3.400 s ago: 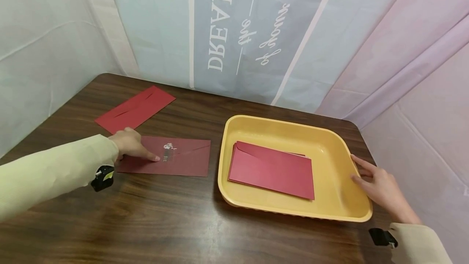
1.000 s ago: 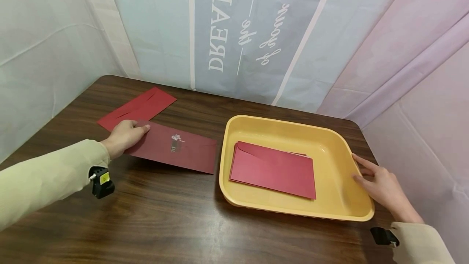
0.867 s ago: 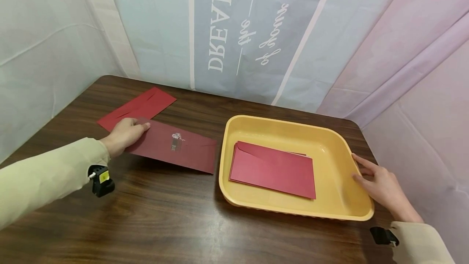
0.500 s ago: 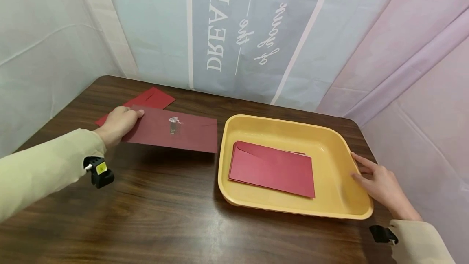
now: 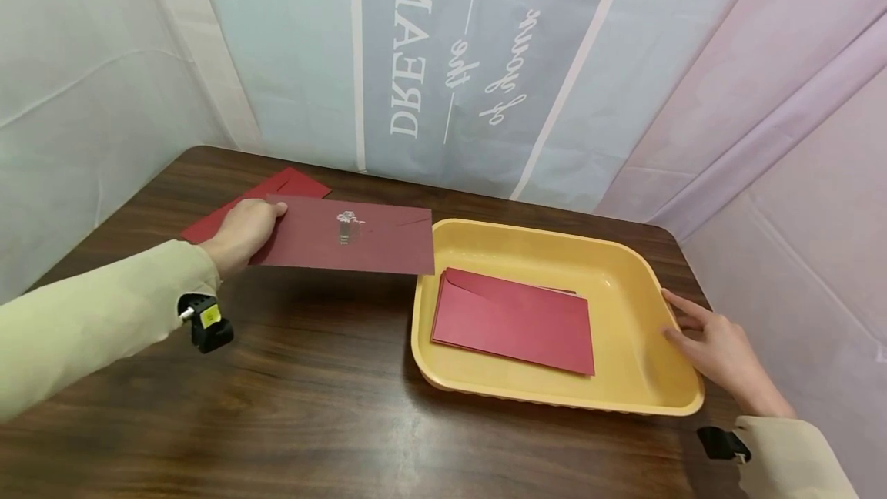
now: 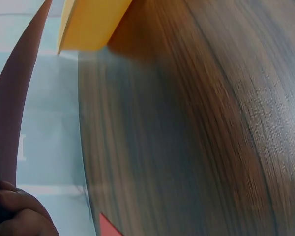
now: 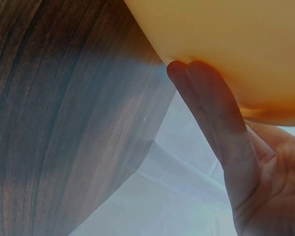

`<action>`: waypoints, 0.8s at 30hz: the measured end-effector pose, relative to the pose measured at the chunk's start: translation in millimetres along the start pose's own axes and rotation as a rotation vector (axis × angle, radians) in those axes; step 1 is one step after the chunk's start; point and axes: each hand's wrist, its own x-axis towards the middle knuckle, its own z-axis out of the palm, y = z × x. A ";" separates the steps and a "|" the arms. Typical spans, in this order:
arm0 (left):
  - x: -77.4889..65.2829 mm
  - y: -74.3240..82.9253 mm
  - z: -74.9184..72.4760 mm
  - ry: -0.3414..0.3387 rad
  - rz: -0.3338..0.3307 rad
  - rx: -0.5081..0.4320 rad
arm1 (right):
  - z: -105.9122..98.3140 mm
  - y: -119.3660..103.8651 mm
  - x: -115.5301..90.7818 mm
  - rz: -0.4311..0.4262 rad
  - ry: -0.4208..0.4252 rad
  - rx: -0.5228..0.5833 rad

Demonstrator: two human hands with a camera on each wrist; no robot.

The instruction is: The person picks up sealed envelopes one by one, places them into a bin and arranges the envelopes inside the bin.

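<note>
A dark red envelope [image 5: 353,237] with a small white flower print is pinched at its left end by my left hand [image 5: 244,231], thumb on top. It hangs above the table, its right end over the left rim of a yellow plastic tray [image 5: 637,345]. In the left wrist view the envelope [image 6: 12,103] appears edge-on above the curled fingers [image 6: 27,223]. My right hand [image 5: 721,349] holds the tray's right rim, thumb over the inside. The right wrist view shows straight fingers [image 7: 211,108] against the tray's outer wall [image 7: 226,39]. Stacked red envelopes [image 5: 516,322] lie inside the tray.
A brighter red envelope [image 5: 298,185] lies on the dark wooden table [image 5: 333,422] at the back left, partly covered by my left hand and the held envelope. A printed cloth backdrop [image 5: 305,60] rises behind the table's far edge.
My left hand has gone from touching the dark red envelope on the table to pinching and lifting it, then has moved it right toward the tray. The right hand and tray stay put.
</note>
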 end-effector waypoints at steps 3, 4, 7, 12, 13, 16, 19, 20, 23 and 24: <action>-1.7 4.5 9.3 -0.024 0.022 -0.017 | 0.4 0.0 -0.1 -0.002 0.002 -0.003; -2.2 6.4 12.7 -0.030 0.024 -0.028 | 0.6 0.0 -0.3 -0.001 0.002 -0.003; -3.2 13.0 22.0 -0.053 0.024 -0.053 | 1.1 0.0 -0.4 0.001 0.001 -0.008; -5.5 25.6 37.0 -0.109 0.022 -0.091 | 1.6 -0.6 -1.2 0.008 -0.007 -0.008; -6.2 27.9 39.7 -0.118 0.025 -0.090 | 1.7 -0.8 -1.5 0.010 -0.010 -0.006; -7.4 34.0 49.0 -0.136 0.047 -0.096 | 2.2 -1.2 -2.1 0.006 -0.002 -0.008; -8.0 38.8 59.0 -0.141 0.074 -0.119 | 3.1 -1.7 -2.8 0.007 0.001 -0.005; -7.7 39.7 62.5 -0.144 0.085 -0.131 | 3.4 -2.0 -3.0 0.007 0.002 -0.005; -6.7 42.0 71.4 -0.160 0.130 -0.150 | 3.5 -2.5 -3.7 0.012 0.008 -0.002; -6.6 43.0 74.2 -0.170 0.143 -0.155 | 3.3 -2.6 -3.8 0.014 0.009 -0.003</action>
